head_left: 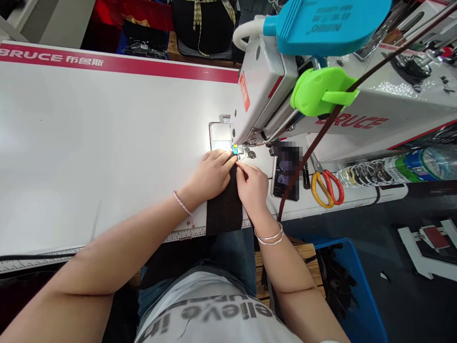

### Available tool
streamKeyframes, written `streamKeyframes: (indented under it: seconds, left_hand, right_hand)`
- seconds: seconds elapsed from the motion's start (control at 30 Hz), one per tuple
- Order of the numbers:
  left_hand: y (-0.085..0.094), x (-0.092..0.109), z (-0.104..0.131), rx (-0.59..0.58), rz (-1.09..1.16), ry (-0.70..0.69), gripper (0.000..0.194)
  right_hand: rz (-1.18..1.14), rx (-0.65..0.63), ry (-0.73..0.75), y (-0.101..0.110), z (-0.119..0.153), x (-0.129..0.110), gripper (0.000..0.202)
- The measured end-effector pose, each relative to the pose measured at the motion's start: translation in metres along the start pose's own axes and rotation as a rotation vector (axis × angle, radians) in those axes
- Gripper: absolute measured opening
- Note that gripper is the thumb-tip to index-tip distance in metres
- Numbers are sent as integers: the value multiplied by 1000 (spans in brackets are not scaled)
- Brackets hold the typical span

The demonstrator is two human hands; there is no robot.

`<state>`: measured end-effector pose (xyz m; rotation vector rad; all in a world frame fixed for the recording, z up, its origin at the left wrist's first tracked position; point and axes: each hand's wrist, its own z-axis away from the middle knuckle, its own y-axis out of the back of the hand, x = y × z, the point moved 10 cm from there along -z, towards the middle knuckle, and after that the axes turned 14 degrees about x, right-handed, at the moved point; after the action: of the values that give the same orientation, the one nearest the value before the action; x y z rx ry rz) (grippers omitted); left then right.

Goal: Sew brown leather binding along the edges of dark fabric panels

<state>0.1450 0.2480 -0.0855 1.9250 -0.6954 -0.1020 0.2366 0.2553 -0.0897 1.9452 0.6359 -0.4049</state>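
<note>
A piece of black fabric (224,212) lies under the sewing machine (257,90), its near end hanging over the table's front edge. My left hand (212,177) rests flat on the fabric, fingers stretched toward the small blue and yellow part (234,149) near the needle area. To its right, my right hand (253,186) is closed, thumb and forefinger pinching the fabric's right edge close to the presser foot. A dark brown strip (323,127) runs down through a green clip (321,90) and passes behind my right wrist. The needle itself is hidden.
Right of the machine bed lie a phone (282,174), scissors (326,188) with orange and red handles, and a plastic bottle (392,166) on its side. A blue bin (352,267) stands below the table (107,143). A black chair (203,28) is beyond it.
</note>
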Motion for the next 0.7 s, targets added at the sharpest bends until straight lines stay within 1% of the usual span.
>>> streamKeyframes:
  seconds: [0.33,0.7]
  left_hand:
    - [-3,-2,1,1,3,5,42]
    - [-1,-1,0,28,42,9,42]
  right_hand:
    - [-8,-2,-7,0,0,1,28]
    - [3,-17,-28,-2,0,2,28]
